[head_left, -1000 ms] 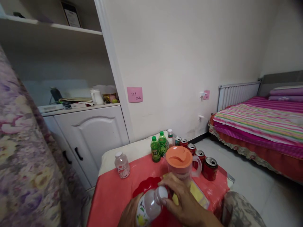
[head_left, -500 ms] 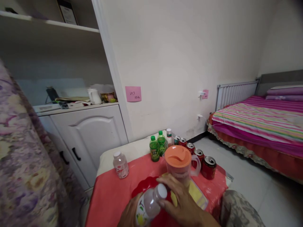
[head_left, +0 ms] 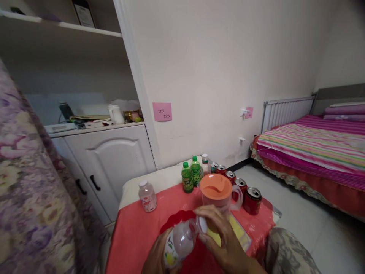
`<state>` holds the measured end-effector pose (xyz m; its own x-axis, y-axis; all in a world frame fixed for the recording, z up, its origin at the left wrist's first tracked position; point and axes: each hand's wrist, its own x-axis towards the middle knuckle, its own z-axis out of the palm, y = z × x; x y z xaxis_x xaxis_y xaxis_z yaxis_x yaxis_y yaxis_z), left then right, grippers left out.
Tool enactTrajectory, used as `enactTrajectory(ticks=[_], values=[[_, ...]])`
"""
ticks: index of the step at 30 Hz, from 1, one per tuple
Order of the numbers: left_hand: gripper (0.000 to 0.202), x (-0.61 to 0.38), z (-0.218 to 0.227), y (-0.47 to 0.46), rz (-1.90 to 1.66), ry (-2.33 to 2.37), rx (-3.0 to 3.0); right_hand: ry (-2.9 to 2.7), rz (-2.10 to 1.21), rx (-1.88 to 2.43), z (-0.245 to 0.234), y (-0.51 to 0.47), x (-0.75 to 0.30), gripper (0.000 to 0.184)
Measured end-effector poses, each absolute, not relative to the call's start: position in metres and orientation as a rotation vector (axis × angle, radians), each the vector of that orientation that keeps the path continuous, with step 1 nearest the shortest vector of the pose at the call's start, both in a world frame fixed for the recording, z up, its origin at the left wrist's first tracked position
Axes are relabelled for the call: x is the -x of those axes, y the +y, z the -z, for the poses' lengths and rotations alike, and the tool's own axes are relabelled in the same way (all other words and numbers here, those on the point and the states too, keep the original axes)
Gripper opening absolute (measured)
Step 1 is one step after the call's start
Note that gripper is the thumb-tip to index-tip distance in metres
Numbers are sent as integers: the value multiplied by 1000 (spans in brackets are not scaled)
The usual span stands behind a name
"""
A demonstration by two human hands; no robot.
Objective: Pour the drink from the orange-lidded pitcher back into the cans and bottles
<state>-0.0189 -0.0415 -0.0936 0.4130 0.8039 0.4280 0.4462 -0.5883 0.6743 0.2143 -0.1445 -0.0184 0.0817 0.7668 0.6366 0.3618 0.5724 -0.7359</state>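
In my left hand is a clear plastic bottle with a lemon-and-leaf label, tilted so its open neck points up and to the right. My right hand pinches a white bottle cap just off the mouth of that bottle. Below the bottle, partly covered by it and my hands, lies a red scalloped dish. Close beyond my right hand stands a clear pitcher with an orange lid. A yellow tray with a clear rim sits partly under my right hand.
A capped clear bottle stands at the table's left. Green-capped bottles and a white-capped bottle are at the back. Several opened drink cans line the right side. A red cloth covers the table against the wall.
The white cap has come off the bottle's mouth and moved slightly right and up in my right hand. My left hand still holds the bottle.
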Motion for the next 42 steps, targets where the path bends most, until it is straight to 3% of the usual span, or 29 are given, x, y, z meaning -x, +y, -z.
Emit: enactTrajectory(ticks=[3, 10, 12, 16, 19, 31, 42], values=[[61, 16, 79, -49, -1074, 1102, -2009, -1400, -576, 1033, 30, -151, -215, 35], [62, 8, 65, -57, -1069, 1145, -1763, -1329, -972, 1236, 106, -174, -243, 40], [64, 7, 70, -57, -1077, 1123, -1711, -1304, -914, 1315, 123, -176, -267, 37], [68, 1, 72, -60, -1132, 1069, -1594, -1305, -487, 1705, 136, -173, -326, 39], [70, -6, 66, -65, -1149, 1101, -1531, -1306, -398, 1822, 141, -168, -358, 35], [74, -15, 67, -61, -1113, 1046, -1456, -1309, -328, 1900, 159, -157, -360, 33], [78, -19, 90, -48, -1153, 1045, -1395, -1067, -395, 1613, 139, -167, -363, 43]])
